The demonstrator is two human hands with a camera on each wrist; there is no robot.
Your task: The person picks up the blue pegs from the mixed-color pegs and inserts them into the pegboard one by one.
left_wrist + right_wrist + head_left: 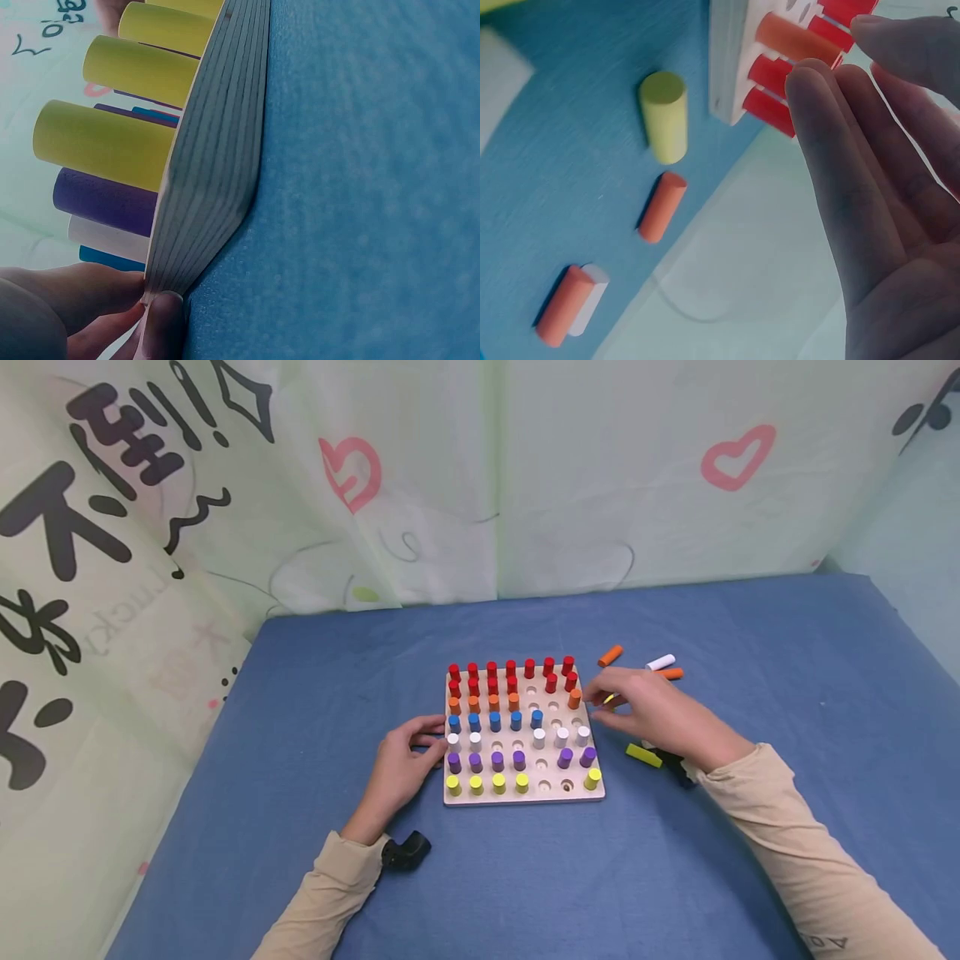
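Pegboard point(525, 796), a pale wooden square studded with upright pegs in red, orange, blue, white, purple and yellow rows, sits near the middle of a blue-covered table point(750, 610), with bare cloth on every side and several holes unfilled toward its right half. Left hand point(401, 768) rests at the board's left edge, fingertips point(161, 322) touching the layered plywood corner, fingers relaxed and gripping nothing. Right hand point(660, 714) hovers just beside the board's right edge, fingers straight and apart, empty, close to the orange peg point(574, 698) standing at the end of the orange row. Loose pegs lie on the cloth beyond that edge: an orange one point(611, 655), a white one point(661, 662) touching another orange point(672, 674), and a yellow one point(644, 755) near the wrist. Printed curtains point(450, 485) close off the table's far and left sides.
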